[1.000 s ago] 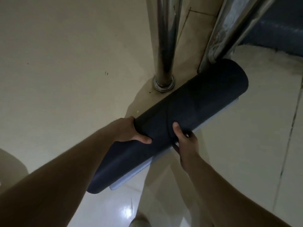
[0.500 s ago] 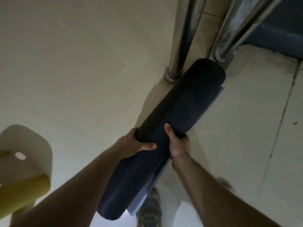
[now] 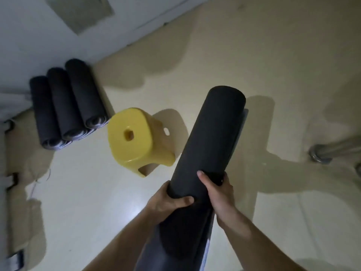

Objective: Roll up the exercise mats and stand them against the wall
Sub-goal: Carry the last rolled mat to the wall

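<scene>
The step in hand looks like carrying: a rolled mat (image 3: 211, 145) is already wound tight and is up off the floor (image 3: 273, 55), running from the bottom centre of the frame up toward the middle, its far end tilted upward and to the right. The left hand (image 3: 168, 202) grips the roll from its left side, thumb laid across the front and the other fingers wrapped behind, out of sight. The right hand (image 3: 218, 192) clasps it from the right just above, thumb pointing up along the dark surface and fingers curled round the far edge (a loose outer flap of mat shows along that right edge). Both forearms reach up from the lower frame. In the upper left, 3 other rolled mats (image 3: 64, 102) sit side by side, touching, at the foot of the wall (image 3: 29, 36); whether they stand or lean I cannot tell. A yellow stool (image 3: 134, 139) sits between them and the held roll. The next move probably calls for carrying the roll round the stool and setting it on end beside those 3.
</scene>
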`<state>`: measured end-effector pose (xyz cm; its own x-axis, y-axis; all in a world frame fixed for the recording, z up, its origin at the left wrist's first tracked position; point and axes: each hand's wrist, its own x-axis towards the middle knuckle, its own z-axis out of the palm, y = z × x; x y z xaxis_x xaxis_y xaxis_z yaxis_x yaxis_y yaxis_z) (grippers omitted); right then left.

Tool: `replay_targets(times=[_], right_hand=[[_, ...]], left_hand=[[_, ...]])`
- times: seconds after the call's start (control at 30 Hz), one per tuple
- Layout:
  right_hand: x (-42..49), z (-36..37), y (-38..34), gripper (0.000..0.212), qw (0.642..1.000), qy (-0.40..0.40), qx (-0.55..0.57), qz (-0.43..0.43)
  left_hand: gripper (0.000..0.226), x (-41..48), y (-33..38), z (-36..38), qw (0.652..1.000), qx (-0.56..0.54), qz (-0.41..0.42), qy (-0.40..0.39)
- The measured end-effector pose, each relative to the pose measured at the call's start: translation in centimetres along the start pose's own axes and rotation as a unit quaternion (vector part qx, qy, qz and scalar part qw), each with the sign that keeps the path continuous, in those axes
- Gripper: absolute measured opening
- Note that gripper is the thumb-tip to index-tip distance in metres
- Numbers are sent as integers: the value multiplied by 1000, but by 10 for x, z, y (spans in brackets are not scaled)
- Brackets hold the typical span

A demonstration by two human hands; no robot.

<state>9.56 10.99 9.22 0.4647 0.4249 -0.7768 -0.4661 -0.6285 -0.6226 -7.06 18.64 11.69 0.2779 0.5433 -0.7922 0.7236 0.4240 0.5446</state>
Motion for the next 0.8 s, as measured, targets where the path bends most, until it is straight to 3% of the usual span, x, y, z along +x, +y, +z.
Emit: replay_targets(times=[0.13, 0.23, 0.33, 0.5, 0.67, 0.8], right_hand=[[-31, 111, -73, 106, 988, -115, -81, -70], [-46, 186, -116, 109, 976, -157, -101, -111], [-56, 274, -155, 103, 970, -171, -108, -133], [-53, 391, -216, 75, 968, -185, -76, -149], [-13, 479, -272, 87, 973, -160, -72, -151], [36, 536, -318, 73, 972, -162, -64, -155]], left_hand=[[90, -30, -7, -104, 986, -153, 40, 54], [92, -36, -1, -172, 969, -215, 67, 101], [90, -31, 0, -258, 958, -245, 79, 126], [88, -6, 20, -382, 949, -266, 105, 131], [92, 48, 52, -471, 947, -265, 116, 143], [92, 111, 80, -530, 949, -261, 118, 134]])
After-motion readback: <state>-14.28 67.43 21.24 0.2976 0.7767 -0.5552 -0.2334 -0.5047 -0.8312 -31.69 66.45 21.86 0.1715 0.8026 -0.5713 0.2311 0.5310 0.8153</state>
